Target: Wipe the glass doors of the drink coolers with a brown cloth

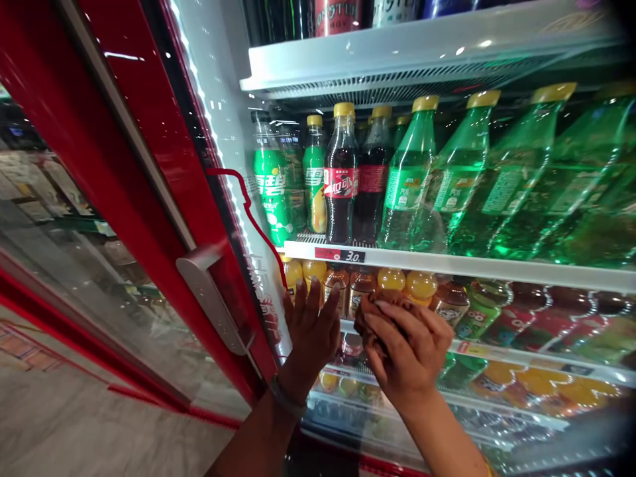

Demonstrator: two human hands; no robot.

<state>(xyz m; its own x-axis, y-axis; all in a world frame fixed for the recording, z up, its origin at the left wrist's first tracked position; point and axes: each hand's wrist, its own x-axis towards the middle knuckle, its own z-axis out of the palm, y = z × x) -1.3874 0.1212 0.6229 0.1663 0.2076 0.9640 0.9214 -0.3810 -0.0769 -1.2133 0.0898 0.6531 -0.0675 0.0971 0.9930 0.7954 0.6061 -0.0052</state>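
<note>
My left hand (313, 331) is raised in front of the lower shelf, fingers apart and holding nothing, with a band on its wrist. Beside it on the right, my right hand (410, 348) has its fingers wrapped round a crumpled dark brown thing (370, 318) that I cannot make out. Above both hands a shelf (447, 260) holds a green-labelled bottle (272, 192), a cola bottle with a red label (342, 182) and several green bottles (410, 182). Small bottles with orange and brown drinks (422, 285) stand behind my hands.
A red door frame (163, 218) with a grey handle (216, 298) stands on the left. A thin red cord (261, 232) hangs by the cooler's left edge. The top shelf (377, 59) carries cans. Lower shelves hold more bottles, and grey floor (124, 437) shows at the lower left.
</note>
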